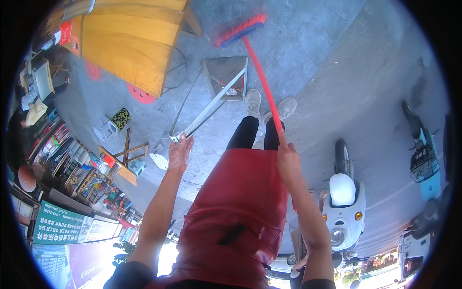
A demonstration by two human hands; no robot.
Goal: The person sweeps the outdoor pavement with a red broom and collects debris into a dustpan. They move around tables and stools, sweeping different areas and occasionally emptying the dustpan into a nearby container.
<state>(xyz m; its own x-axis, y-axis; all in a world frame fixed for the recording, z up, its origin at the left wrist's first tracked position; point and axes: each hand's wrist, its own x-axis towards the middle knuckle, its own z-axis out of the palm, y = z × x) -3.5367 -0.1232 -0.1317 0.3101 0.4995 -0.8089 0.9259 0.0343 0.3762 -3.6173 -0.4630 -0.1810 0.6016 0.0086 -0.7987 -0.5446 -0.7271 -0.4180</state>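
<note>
My left hand point(179, 153), in a thin clear plastic glove, grips the top of the metal handle of a long-handled dustpan point(225, 77). The pan stands on the concrete floor just ahead of my shoes, with bits of litter lying in it. Around the red pole of a push broom point(265, 81) my right hand point(288, 162) is closed. The broom's head, with red bristles on a blue block, is beyond the pan and slightly blurred.
A yellow wooden table point(131, 39) with red round stools point(140, 93) stands ahead to the left. Farther left are a patterned bin point(120, 119) and a wooden folding table point(124, 171). A white scooter point(343, 213) is parked at the right, a light-blue one point(429, 177) beyond.
</note>
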